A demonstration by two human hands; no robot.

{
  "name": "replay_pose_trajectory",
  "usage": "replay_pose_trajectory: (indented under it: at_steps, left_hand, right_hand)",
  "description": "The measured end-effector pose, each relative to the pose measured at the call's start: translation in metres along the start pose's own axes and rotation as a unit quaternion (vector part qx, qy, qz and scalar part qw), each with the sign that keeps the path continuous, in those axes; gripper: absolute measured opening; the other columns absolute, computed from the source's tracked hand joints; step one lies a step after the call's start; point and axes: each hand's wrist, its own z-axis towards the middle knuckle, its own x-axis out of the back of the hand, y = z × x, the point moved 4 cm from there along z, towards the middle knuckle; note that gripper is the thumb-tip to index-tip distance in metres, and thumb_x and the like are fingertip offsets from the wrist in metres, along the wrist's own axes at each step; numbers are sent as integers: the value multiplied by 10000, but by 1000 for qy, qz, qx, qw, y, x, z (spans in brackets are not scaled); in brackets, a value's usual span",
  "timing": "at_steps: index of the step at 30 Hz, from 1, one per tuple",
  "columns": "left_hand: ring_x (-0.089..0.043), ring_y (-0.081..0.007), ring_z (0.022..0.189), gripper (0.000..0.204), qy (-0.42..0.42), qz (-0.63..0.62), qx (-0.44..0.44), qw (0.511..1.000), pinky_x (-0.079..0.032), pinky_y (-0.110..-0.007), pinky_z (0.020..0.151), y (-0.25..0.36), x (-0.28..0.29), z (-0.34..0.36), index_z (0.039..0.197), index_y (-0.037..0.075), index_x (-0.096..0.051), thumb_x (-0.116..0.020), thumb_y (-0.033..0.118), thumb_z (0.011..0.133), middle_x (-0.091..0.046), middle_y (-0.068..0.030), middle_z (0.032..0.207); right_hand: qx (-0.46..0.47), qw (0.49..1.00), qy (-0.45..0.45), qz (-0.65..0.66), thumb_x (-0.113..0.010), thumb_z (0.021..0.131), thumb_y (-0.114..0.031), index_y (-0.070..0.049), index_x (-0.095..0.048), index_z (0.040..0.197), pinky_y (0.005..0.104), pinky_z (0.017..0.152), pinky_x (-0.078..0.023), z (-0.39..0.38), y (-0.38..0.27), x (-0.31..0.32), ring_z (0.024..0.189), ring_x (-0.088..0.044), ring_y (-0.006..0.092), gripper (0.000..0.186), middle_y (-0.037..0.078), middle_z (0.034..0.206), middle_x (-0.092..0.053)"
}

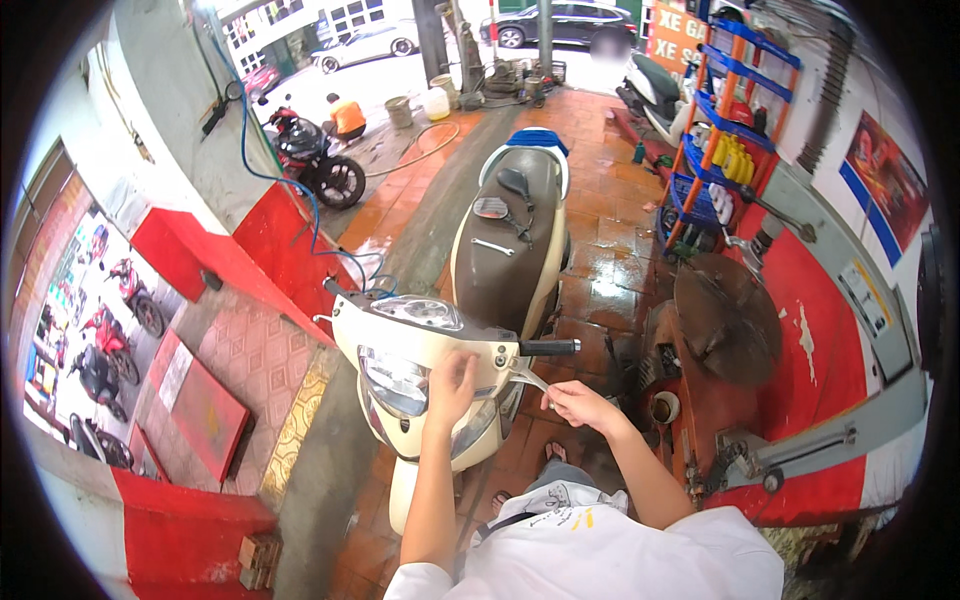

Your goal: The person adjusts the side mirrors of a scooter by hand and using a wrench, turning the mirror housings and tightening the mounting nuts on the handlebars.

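A cream scooter [500,260] with a brown seat stands in front of me, its headlight [395,380] facing me. My left hand [452,385] rests on the front panel of the handlebar cover, just right of the headlight, fingers bent against it. My right hand [575,402] is closed around the tip of the silver brake lever [530,378], below the black right handlebar grip [550,347]. Two detached mirrors [500,195] lie on the seat.
A round brown table [725,320] and red workbench stand at my right, with a small cup [665,407]. An orange-and-blue shelf of bottles [725,140] is behind. A red step [215,250] runs along the left. A person in orange squats by a dark motorbike [320,155].
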Motion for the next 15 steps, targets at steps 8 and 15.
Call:
replay_pose_trajectory:
  at_steps: [8,15]
  left_hand:
    - [-659,-214,774,120,15,-50,-14,999,-521,-334,735,-9,3,-4,957,-6,-681,-599,82,942,-675,-141,875]
    - [-670,-202,809,109,13,-44,4,999,-521,-318,744,-10,0,-6,955,0,-685,-608,76,938,-692,-133,891]
  right_hand:
    - [-43,998,-46,4,-412,1072,-311,-66,-573,912,215,415,-187,22,6,-1,480,-237,23,334,-97,605,-311]
    - [-3,990,13,139,-353,1086,-360,-97,-544,928,222,402,-192,22,23,-49,455,-218,26,362,-103,592,-276]
